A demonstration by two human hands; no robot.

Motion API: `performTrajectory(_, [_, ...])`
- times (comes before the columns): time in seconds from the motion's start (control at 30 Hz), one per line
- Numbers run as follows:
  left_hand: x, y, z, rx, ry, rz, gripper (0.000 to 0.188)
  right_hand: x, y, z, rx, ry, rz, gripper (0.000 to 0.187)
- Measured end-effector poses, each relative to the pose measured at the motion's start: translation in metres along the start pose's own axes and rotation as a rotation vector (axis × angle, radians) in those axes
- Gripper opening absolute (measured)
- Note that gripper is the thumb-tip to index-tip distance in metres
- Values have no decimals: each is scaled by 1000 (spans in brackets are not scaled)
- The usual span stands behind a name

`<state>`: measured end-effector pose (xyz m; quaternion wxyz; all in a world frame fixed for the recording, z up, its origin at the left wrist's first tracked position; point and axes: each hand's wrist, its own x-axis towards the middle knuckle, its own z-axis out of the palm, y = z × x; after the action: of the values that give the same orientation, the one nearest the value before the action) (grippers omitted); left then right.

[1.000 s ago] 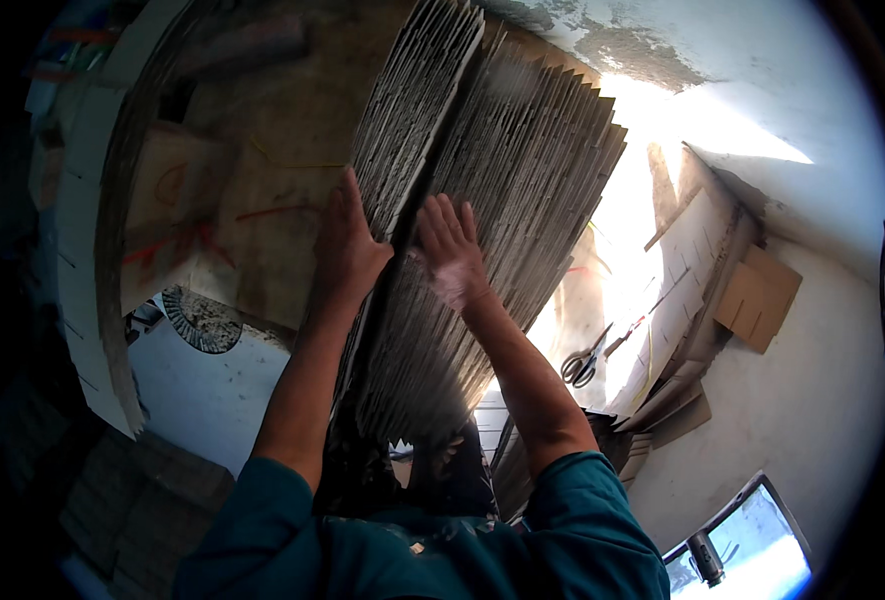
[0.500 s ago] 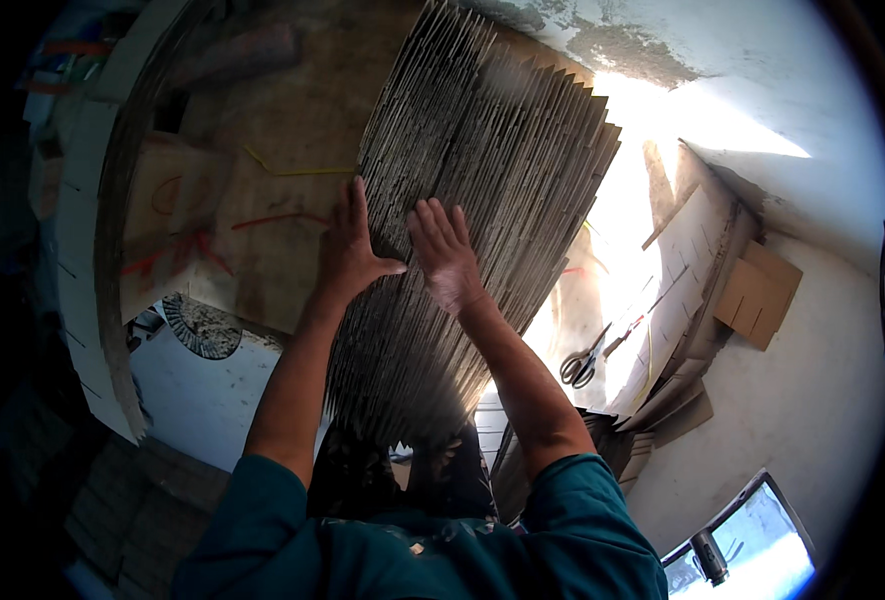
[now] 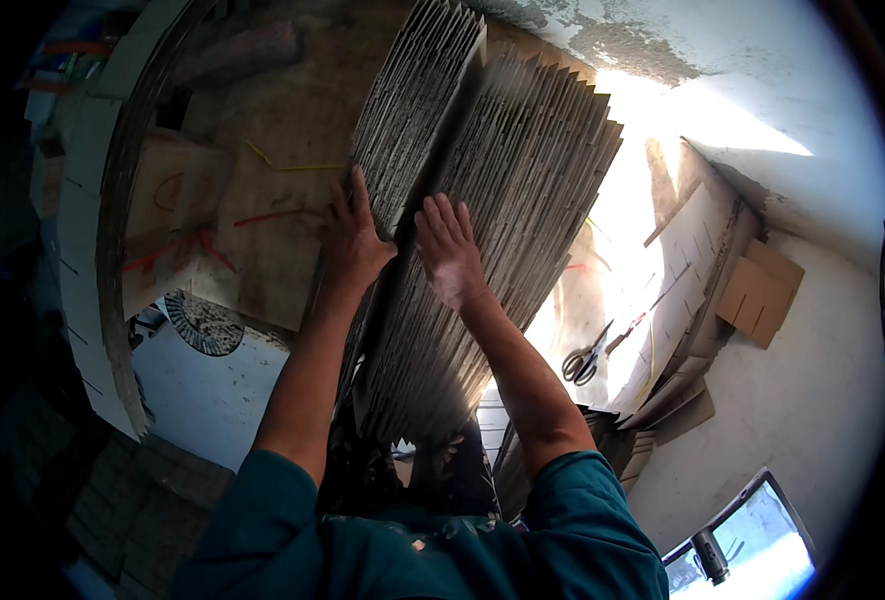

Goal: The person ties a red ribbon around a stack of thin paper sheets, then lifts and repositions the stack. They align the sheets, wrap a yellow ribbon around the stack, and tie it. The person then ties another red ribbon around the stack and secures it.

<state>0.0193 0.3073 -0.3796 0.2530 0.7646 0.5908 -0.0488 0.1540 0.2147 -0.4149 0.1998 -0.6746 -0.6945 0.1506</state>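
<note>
A dark gap now splits the upright cardboard sheets near the centre of the frame, where half a second ago they sat closed up as one block. The work in hand therefore stands as two groups: a narrower left bundle and a wider right bundle. The left hand is open, fingers spread along the left bundle's outer side, thumb reaching toward the gap; the right hand is open and flat, fingertips at the right bundle's edge beside the gap.

Left of the bundles, the brown surface carries a thin yellow strap. Scissors lie right of centre near a glaring patch of light. Beyond, a brown cardboard piece leans by the pale wall at the right
</note>
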Motion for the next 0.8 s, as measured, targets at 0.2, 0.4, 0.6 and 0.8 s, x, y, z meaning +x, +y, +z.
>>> performTrajectory(0.2, [-11,-9,-1,-134,177,44,110,-3,5,2,50,7,13,41])
performTrajectory(0.4, [-8,-19,-7,50,331,10,107,-4,5,4,56,12,1,39])
performTrajectory(0.6, [-15,-18,-28,213,299,58,108,-2,4,6,98,47,9,40])
performTrajectory(0.8, [-40,-5,23,-192,47,157,118,1,5,9,158,119,13,44])
